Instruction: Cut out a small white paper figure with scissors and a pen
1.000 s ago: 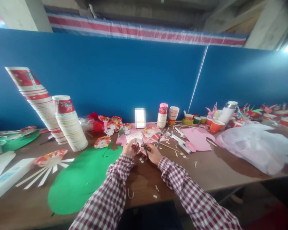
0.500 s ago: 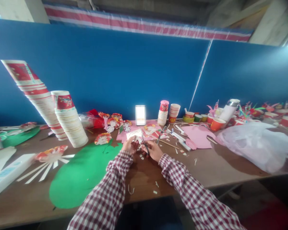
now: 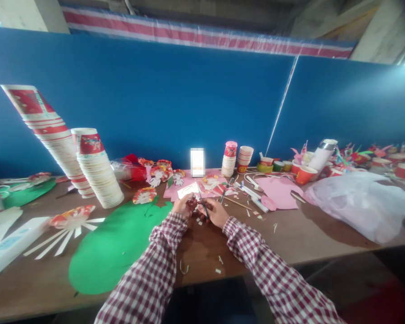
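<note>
My right hand point(image 3: 218, 212) is closed around a pair of dark, narrow scissors point(image 3: 204, 206), whose blades point away from me and slightly left. Close beside it, my left hand point(image 3: 184, 207) has its fingertips pinched on a small piece of paper point(image 3: 191, 198), mostly hidden by the fingers. Just beyond both hands lies a white sheet point(image 3: 188, 189) with dark marks, resting on pink paper point(image 3: 170, 192). Tiny paper scraps point(image 3: 199, 222) are scattered on the brown table under my hands.
Tall paper-cup stacks point(image 3: 103, 180) stand at the left, near a large green paper shape point(image 3: 111, 252). Shorter cup stacks point(image 3: 228, 164), pink sheets point(image 3: 280, 192) and a white thermos point(image 3: 322, 157) are to the right, with a plastic bag point(image 3: 364, 202). A blue partition point(image 3: 175, 99) rises behind.
My left fingers have shifted slightly and turned around the small piece. Both hands otherwise stay in nearly the same place, and the scissors have barely moved.
</note>
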`<state>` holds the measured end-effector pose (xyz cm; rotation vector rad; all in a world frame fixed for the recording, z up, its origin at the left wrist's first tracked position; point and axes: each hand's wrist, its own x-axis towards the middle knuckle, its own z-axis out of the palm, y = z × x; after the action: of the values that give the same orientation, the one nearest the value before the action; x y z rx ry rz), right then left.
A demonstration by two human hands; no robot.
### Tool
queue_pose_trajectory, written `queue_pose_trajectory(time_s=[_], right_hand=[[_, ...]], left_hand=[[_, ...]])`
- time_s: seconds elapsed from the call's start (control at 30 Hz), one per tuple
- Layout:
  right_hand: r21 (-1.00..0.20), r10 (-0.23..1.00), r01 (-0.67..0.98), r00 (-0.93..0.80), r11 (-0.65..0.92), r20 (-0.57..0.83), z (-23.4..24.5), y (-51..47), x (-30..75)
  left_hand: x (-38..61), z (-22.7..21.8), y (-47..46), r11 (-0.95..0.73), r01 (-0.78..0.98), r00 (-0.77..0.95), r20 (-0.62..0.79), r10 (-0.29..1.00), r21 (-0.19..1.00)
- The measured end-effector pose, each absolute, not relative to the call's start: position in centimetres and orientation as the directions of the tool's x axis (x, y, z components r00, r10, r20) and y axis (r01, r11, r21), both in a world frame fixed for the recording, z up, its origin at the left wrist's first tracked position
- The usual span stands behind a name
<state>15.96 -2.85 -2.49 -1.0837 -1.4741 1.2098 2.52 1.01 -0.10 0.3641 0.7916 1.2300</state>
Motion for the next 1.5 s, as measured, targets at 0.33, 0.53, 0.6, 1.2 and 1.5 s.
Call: queue_pose_trajectory(time_s=[0.33, 0.53, 0.6, 1.2, 1.5], right_hand=[[-0.984, 0.975, 0.12, -0.195, 0.133, 0.108, -1.9, -3.2, 15.9], [-0.976, 0.969, 0.141, -0.207, 0.166, 0.135, -1.8, -3.3, 16.1], [-0.973, 0.967, 0.148, -0.211, 0.176, 0.143, -1.7, -3.4, 16.2], [-0.981, 0.971, 0.14, -0.215, 0.132, 0.1, -1.9, -3.0, 16.9], [-0.991, 0.966, 0.104, -0.253, 0.084, 0.055, -1.6, -3.2, 17.2]], left_hand=[[2.1, 0.0, 1.0, 0.34, -0.695, 0.144, -0.341, 0.929, 0.633], [1.8, 0.1, 1.0, 0.373, -0.684, 0.175, -0.355, 0.918, 0.626], [1.8, 0.1, 1.0, 0.374, -0.684, 0.172, -0.36, 0.917, 0.626], [1.4, 0.1, 0.9, 0.275, -0.664, 0.14, -0.245, 0.959, 0.695], [0.9, 0.1, 1.1, 0.323, -0.617, 0.184, -0.267, 0.946, 0.718]])
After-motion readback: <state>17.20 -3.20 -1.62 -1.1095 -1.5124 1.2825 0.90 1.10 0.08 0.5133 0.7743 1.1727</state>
